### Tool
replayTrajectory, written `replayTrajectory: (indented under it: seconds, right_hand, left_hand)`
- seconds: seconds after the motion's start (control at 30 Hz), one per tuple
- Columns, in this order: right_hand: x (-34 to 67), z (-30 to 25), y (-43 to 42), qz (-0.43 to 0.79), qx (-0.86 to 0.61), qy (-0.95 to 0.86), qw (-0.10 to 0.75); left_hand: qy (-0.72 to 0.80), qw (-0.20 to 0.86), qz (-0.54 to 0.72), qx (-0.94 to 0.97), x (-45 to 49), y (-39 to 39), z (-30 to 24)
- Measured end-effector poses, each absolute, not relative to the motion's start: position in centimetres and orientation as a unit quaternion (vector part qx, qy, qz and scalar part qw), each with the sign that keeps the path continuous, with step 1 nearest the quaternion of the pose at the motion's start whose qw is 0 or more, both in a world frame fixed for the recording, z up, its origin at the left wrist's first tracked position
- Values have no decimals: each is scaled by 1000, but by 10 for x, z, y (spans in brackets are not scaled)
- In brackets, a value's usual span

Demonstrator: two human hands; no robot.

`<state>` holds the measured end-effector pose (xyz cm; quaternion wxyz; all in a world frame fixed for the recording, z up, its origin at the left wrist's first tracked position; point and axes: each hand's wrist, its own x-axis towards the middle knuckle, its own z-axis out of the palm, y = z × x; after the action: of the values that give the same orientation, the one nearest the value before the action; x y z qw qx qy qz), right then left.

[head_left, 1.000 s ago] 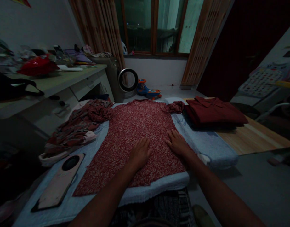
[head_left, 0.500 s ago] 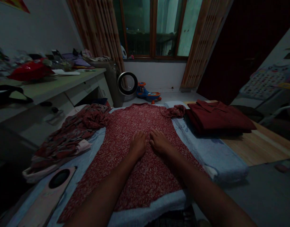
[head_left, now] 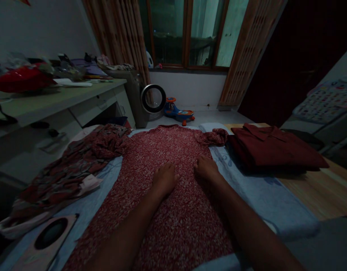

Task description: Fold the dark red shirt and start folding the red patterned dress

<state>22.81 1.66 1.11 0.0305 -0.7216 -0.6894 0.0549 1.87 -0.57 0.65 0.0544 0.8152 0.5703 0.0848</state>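
A dark red speckled knit top [head_left: 173, 210] lies spread out, neckline at the far side, on a light blue patterned cloth. My left hand [head_left: 165, 177] rests palm down on its middle, fingers loosely bent and thumb apart, gripping nothing that I can see. To the right, near the top's side edge, my right hand [head_left: 206, 168] also presses on the fabric with its fingers slightly curled; no fold of cloth shows in it. The right sleeve [head_left: 215, 137] is bunched up beside the shoulder.
A folded dark red collared shirt [head_left: 275, 146] tops a pile on the right, over a wooden board. Left lie a crumpled patterned garment [head_left: 85, 165] and a pale panel with a dark oval [head_left: 51, 233]. Behind stand a cluttered desk [head_left: 63, 99], a washer with open door and a ride-on toy [head_left: 177, 112].
My hands have moved apart over the top: the right one slid rightward, and the left one came slightly nearer to me. The view has shifted closer to the garment.
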Motion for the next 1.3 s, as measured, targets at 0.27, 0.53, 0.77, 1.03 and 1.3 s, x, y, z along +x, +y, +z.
replayTrajectory:
  seconds: [0.27,0.53,0.77,1.03,1.3]
  right_hand:
    - [186,14,76,67,-587,-802,89]
    - [212,-20,102,41,-620,-776,108]
    - [235,-23,109,47,-722,-685,84]
    - [233,-26,113,26,-702,-702,121]
    - [235,-19,107,43,-692,-710,123]
  left_hand:
    - [612,18,135,779,30,50,-6]
    - [621,-2,124,774,27,52,-31]
    - [628,12,122,768,28,55,-31]
    - [624,3,133,770,30,55,-28]
    - [589,40,121,798,31,59,-21]
